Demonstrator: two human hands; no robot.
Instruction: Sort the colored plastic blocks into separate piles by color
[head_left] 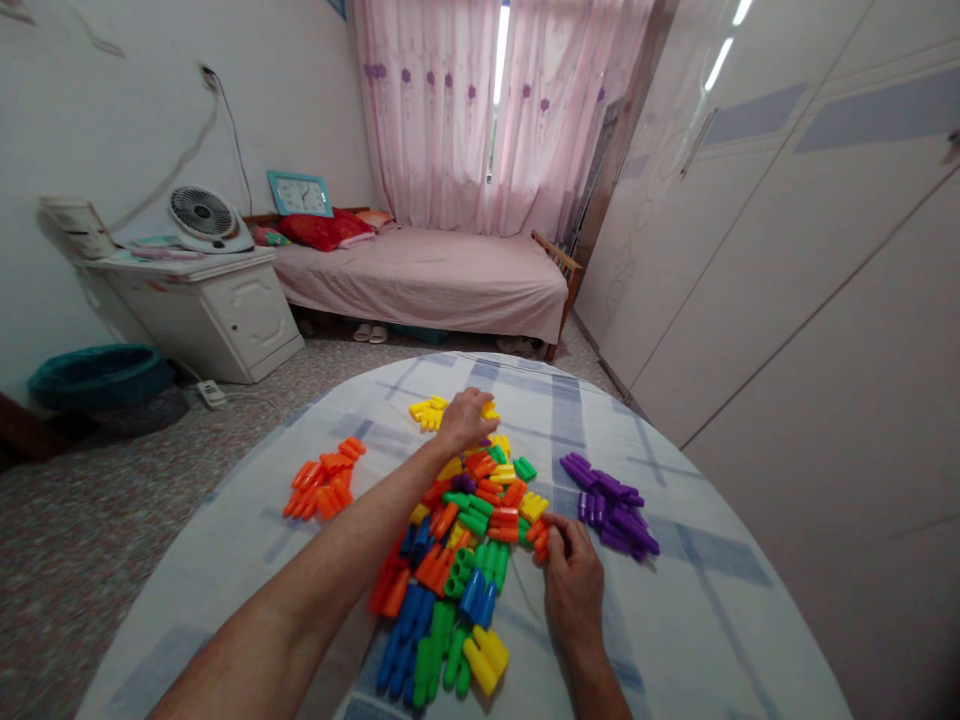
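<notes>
A mixed heap of plastic building blocks [476, 515], shaped like joined rounded tubes, spreads across the middle of the table. Over its far end reaches my left hand [466, 418], fingers curled round a yellow block [490, 411]. Just left of that hand lies a small yellow pile [429, 412]. At the heap's right edge, my right hand [576, 570] has its thumb and fingertips closed on an orange block [538, 538]. A purple pile [611, 505] sits beyond my right hand, and an orange pile [324, 482] lies left of my left forearm.
The round table wears a white and blue checked cloth [697, 600]. Behind it stands a bed [427, 265] with a pink sheet. A white cabinet with a fan [206, 215] is at the left, near a teal-lined bin [105, 375]. A tall wardrobe [750, 250] lines the right side.
</notes>
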